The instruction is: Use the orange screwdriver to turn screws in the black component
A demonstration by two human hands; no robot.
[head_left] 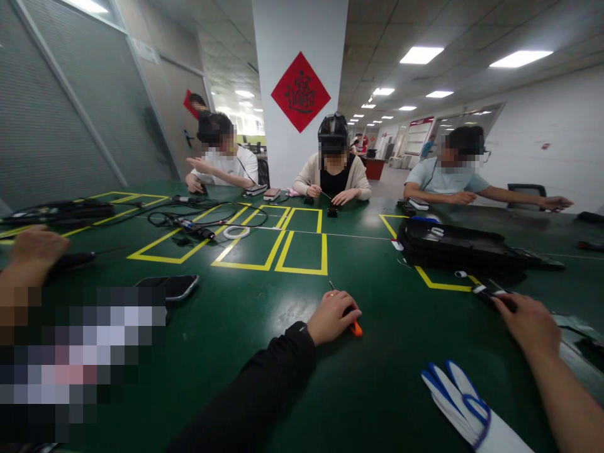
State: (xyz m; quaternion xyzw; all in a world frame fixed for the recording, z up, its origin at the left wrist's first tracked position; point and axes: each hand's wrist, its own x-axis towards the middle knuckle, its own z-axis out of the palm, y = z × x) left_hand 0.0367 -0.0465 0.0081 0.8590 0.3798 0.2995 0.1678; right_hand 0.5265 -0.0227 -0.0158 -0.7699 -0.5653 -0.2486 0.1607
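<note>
My left hand [333, 316], in a black sleeve, is closed low over the green table [264, 352], a little right of the middle. It grips a slim tool with an orange end [357, 328], which sticks out below the fingers. A thin dark shaft [331, 285] shows just beyond the knuckles. The palm and most of the tool are hidden. My right hand is not in view.
A white and blue glove [465, 402] lies at the lower right, near another person's hand [528, 321]. A black bag [453, 245], cables [189, 223], a phone [177, 286] and yellow tape outlines [302, 272] are on the table. Several people sit around it.
</note>
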